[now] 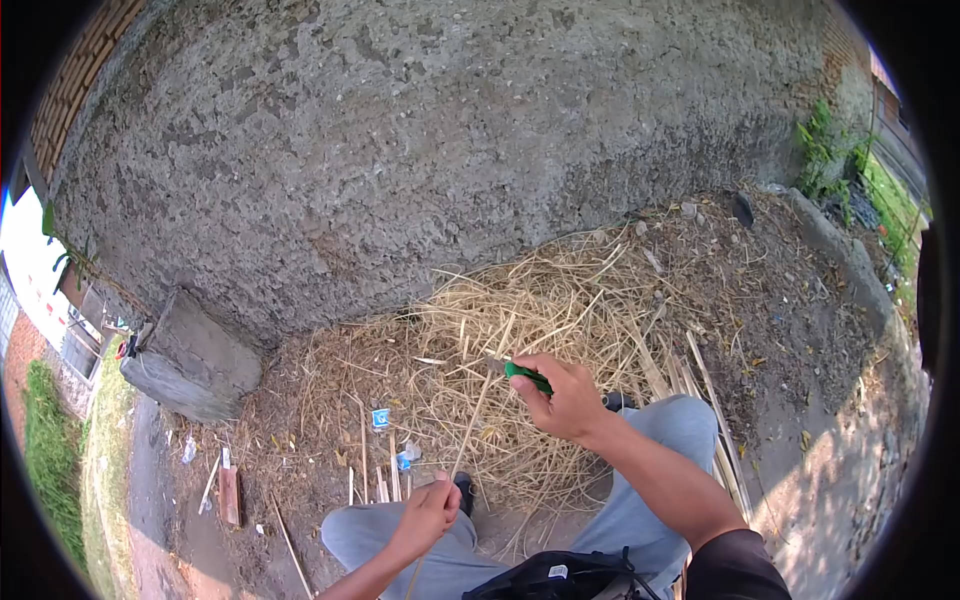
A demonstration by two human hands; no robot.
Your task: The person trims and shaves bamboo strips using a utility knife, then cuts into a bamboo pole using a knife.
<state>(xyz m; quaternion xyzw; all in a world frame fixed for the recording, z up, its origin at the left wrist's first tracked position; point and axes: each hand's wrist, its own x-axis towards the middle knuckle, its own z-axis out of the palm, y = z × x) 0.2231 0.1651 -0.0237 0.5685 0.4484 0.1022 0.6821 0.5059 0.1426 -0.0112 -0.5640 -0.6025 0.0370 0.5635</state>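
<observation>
Shavings (540, 300) are lying heaped, slats (702, 372) seemingly untrimmed, while left hand (428, 512) is pinching 1 strip (472, 425), right hand (566, 396) gripping green-handled knife (528, 377).

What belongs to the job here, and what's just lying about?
Likely in the job:
green-handled cutting tool, in the right hand
thin pale woody strip, in the left hand
straw-coloured shavings, probably offcuts

Apparently lying about:
blue-and-white square packet
reddish-brown oblong block
large grey stone-like block
</observation>
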